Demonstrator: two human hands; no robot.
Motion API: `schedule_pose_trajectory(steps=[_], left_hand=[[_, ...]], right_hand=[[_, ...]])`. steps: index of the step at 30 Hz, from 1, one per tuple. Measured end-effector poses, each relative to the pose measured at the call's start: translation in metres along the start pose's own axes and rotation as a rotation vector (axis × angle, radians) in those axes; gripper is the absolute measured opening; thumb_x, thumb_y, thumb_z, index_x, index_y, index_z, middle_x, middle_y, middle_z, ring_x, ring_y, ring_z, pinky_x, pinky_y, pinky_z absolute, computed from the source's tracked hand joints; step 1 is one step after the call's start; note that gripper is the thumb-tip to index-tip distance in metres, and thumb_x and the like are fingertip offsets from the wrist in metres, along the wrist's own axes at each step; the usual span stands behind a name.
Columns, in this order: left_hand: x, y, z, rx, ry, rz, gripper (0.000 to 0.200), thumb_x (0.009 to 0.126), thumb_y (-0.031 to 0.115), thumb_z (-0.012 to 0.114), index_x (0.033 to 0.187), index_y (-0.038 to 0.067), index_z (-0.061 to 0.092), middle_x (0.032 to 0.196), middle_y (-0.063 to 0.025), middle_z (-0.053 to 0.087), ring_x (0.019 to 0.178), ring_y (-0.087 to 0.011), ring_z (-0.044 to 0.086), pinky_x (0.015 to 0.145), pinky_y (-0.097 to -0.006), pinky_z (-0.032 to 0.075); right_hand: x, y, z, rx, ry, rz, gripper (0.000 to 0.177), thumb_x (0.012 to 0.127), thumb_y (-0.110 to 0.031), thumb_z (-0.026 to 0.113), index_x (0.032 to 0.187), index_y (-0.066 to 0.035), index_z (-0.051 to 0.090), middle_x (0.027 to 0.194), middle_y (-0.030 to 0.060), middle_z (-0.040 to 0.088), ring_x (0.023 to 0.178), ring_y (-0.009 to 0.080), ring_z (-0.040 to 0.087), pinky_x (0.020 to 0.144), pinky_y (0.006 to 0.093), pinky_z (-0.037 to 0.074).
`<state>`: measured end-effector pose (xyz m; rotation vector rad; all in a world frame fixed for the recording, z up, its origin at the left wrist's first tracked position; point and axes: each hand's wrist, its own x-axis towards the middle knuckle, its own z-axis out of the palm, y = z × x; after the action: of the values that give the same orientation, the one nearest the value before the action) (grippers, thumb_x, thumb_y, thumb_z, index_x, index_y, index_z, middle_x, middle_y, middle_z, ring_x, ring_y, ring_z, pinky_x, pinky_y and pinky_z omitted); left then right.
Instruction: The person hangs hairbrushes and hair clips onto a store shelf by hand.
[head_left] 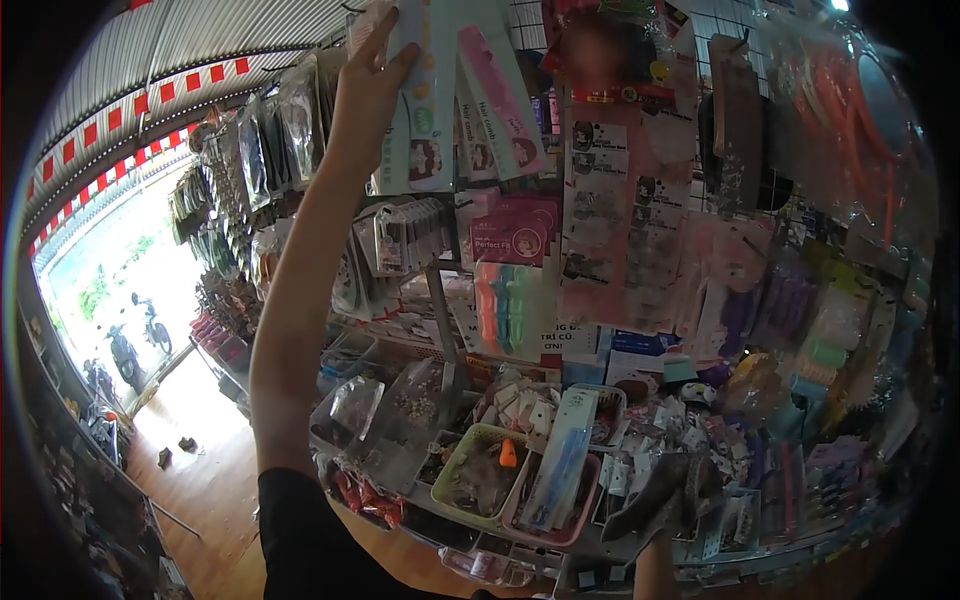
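Observation:
My left hand [372, 88] is raised at the upper left, its visible fingers stretched and apart against hanging packets. Beside the fingers hangs a pale comb packet [425, 120] with a cartoon face. More hair comb packets [482, 125] hang just to the right, one showing a pink comb [490, 80]. Low on the right, my right hand is mostly hidden by a dark grey cloth [650, 500] bunched around it; only the wrist [655, 568] shows plainly. The cloth is over small carded goods [625, 475].
A yellow-green basket [440, 490] and a pink basket [590, 525] stand on the lower shelf. A long blue packet [565, 450] leans across the pink one. Packed goods [830, 330] crowd the right wall. At left, wooden floor [200, 440] leads to a doorway with motorbikes outside.

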<state>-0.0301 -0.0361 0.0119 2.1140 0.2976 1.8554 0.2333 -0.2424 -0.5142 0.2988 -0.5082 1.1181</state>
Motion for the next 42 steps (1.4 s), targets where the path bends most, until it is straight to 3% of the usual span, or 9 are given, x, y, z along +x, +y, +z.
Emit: schedule_pose_trajectory(steps=[18,19,20,24,28,31,34,40,42], left_hand=[[0.049,-0.089,0.042,0.066,0.013,-0.01,0.047,0.083,0.014,0.053,0.127,0.005,0.041,0.11,-0.0149,0.055,0.099,-0.0176,0.055,0.082,-0.0272,0.043],[0.05,-0.102,0.046,0.038,0.032,0.037,0.042,0.082,0.013,0.053,0.123,0.003,0.047,0.106,-0.0143,0.056,0.098,-0.0183,0.055,0.083,-0.0265,0.042],[0.045,-0.099,0.043,0.032,0.026,0.022,0.042,0.082,0.013,0.053,0.123,0.003,0.047,0.106,-0.0143,0.056,0.098,-0.0183,0.055,0.083,-0.0265,0.042],[-0.013,-0.063,0.027,0.803,0.164,0.214,0.034,0.082,0.014,0.054,0.115,0.004,0.055,0.102,-0.0111,0.057,0.082,-0.0171,0.056,0.076,-0.0278,0.044],[-0.186,-0.008,0.043,0.395,0.351,0.149,0.01,0.078,0.001,0.05,0.085,-0.001,0.057,0.078,-0.0081,0.05,0.068,-0.0152,0.05,0.059,-0.0274,0.039],[-0.31,-0.004,0.061,0.503,-0.241,-0.114,0.011,0.071,-0.001,0.055,0.082,0.002,0.056,0.061,-0.0077,0.05,0.054,-0.0221,0.052,0.05,-0.0288,0.042],[-0.401,-0.051,0.088,0.675,-0.596,-0.372,0.024,0.072,0.018,0.065,0.086,0.002,0.055,0.073,-0.0106,0.057,0.075,-0.0268,0.058,0.058,-0.0366,0.047],[-0.453,-0.09,0.111,0.597,-0.661,-0.522,0.035,0.074,0.027,0.066,0.093,0.0,0.053,0.079,-0.0119,0.057,0.08,-0.0287,0.055,0.07,-0.0339,0.042],[-0.438,-0.086,0.11,0.559,-0.734,-0.646,0.033,0.075,0.025,0.065,0.094,0.001,0.052,0.086,-0.011,0.057,0.081,-0.0266,0.055,0.071,-0.0317,0.041]], right_hand=[[0.009,0.024,0.091,-0.55,0.32,-0.243,0.024,0.085,-0.025,0.058,0.099,-0.005,0.055,0.085,0.0045,0.058,0.071,0.0116,0.055,0.065,0.027,0.046],[0.006,0.031,0.096,-0.827,0.808,-0.316,0.027,0.083,-0.027,0.06,0.097,-0.005,0.055,0.086,0.0028,0.056,0.074,0.0113,0.054,0.066,0.0269,0.045],[0.003,0.03,0.097,-0.833,0.824,-0.315,0.027,0.083,-0.027,0.06,0.097,-0.005,0.055,0.086,0.0028,0.056,0.074,0.0113,0.054,0.066,0.0269,0.045],[-0.006,0.022,0.112,-0.731,0.826,-0.176,0.037,0.085,-0.032,0.056,0.108,-0.003,0.054,0.1,0.005,0.057,0.091,0.0136,0.054,0.082,0.0272,0.042],[-0.015,0.011,0.129,-0.648,0.653,-0.184,0.039,0.09,-0.031,0.044,0.118,-0.004,0.046,0.112,0.0066,0.054,0.102,0.019,0.052,0.089,0.0331,0.041],[-0.023,0.004,0.124,-0.837,0.638,-0.115,0.051,0.085,-0.04,0.048,0.122,-0.005,0.044,0.119,0.0083,0.05,0.107,0.0237,0.05,0.09,0.0381,0.04],[-0.04,-0.011,0.126,-0.957,0.55,0.074,0.055,0.084,-0.042,0.05,0.123,-0.004,0.042,0.119,0.0076,0.05,0.108,0.0248,0.049,0.089,0.0393,0.04],[-0.053,-0.006,0.097,-0.828,0.453,0.128,0.061,0.081,-0.046,0.054,0.126,-0.008,0.039,0.12,0.0083,0.047,0.108,0.0243,0.048,0.089,0.0403,0.04],[-0.074,-0.012,0.053,-1.528,0.516,0.186,0.063,0.081,-0.049,0.053,0.126,-0.007,0.038,0.119,0.0078,0.047,0.108,0.0238,0.047,0.09,0.0403,0.04]])
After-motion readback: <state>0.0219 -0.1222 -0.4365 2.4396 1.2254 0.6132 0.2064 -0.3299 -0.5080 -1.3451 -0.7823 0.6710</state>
